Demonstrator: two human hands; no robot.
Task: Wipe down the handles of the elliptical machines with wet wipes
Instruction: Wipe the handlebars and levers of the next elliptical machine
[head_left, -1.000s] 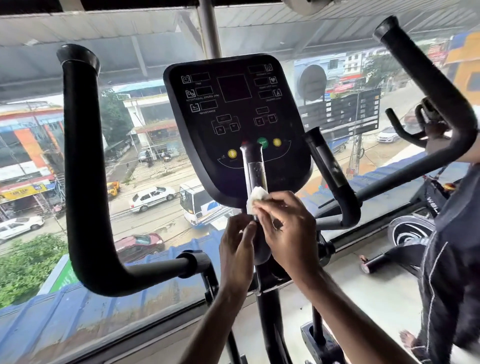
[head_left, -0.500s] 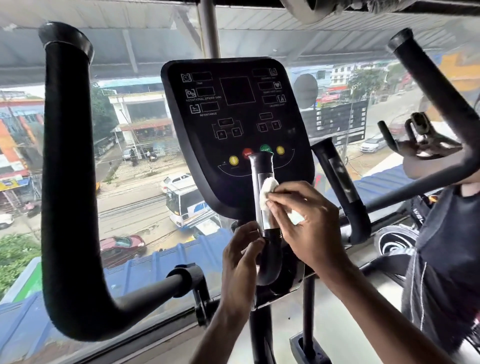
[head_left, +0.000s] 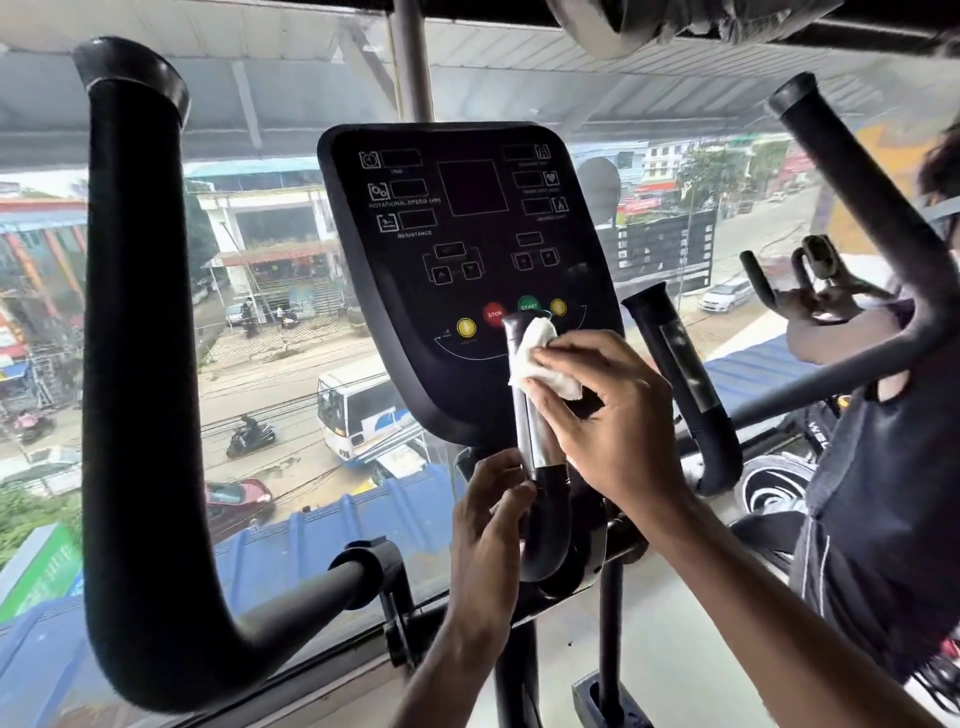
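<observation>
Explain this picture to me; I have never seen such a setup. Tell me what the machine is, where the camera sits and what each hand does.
The camera is worn on a person's head and looks forward and down, so the two arms reaching in from below are that person's own. In front stands a gym elliptical machine, with a black console of buttons and a tall curved handle at each side. The right hand presses a white wipe against the top of a short handle with a shiny metal strip. The left hand grips that handle lower down, near its black bend. Behind is a window over a street. Another person is at the right edge.
</observation>
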